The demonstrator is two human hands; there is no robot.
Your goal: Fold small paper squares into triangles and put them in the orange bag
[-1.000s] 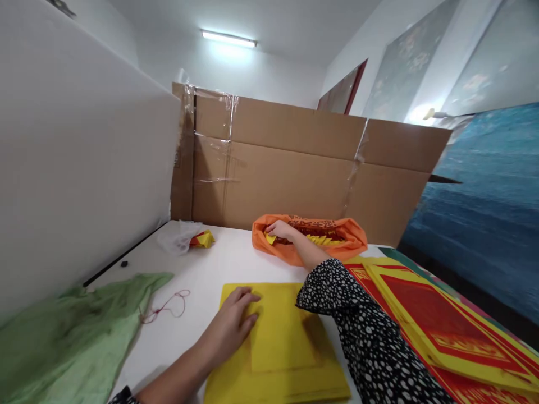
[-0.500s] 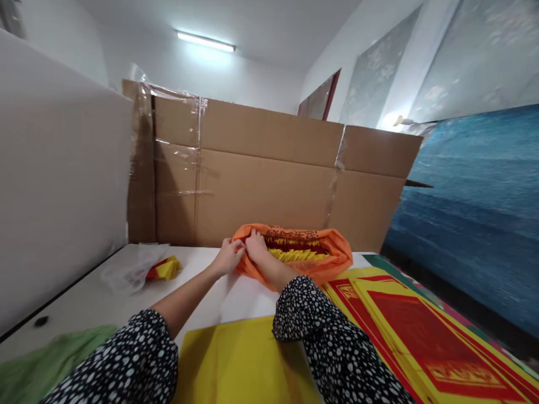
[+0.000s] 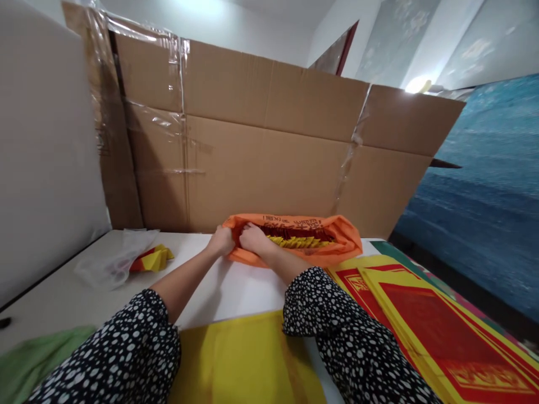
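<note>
An orange plastic bag (image 3: 345,238) with dark printed characters lies on its side at the back of the table, its mouth spread wide. Rows of folded yellow and red paper pieces (image 3: 301,241) show inside it. My left hand (image 3: 222,241) is closed on the bag's left edge. Just to its right, my right hand (image 3: 254,238) reaches into the mouth with its fingers curled against the inner left side; what those fingers grip, if anything, is hidden. In front of me lies a sheet of yellow paper (image 3: 244,359), partly under my sleeves.
Stacked red and yellow printed papers (image 3: 455,331) lie on the right. To the left are a clear plastic bag (image 3: 112,264), a folded yellow-red paper piece (image 3: 154,259) and a green cloth (image 3: 42,353). A tall cardboard sheet (image 3: 269,163) stands behind the orange bag.
The view has tipped downward. My left hand has gone from pinching near the bag to a fist on its left edge. The bag's left end is pulled out leftward, and its mouth looks wider.
</note>
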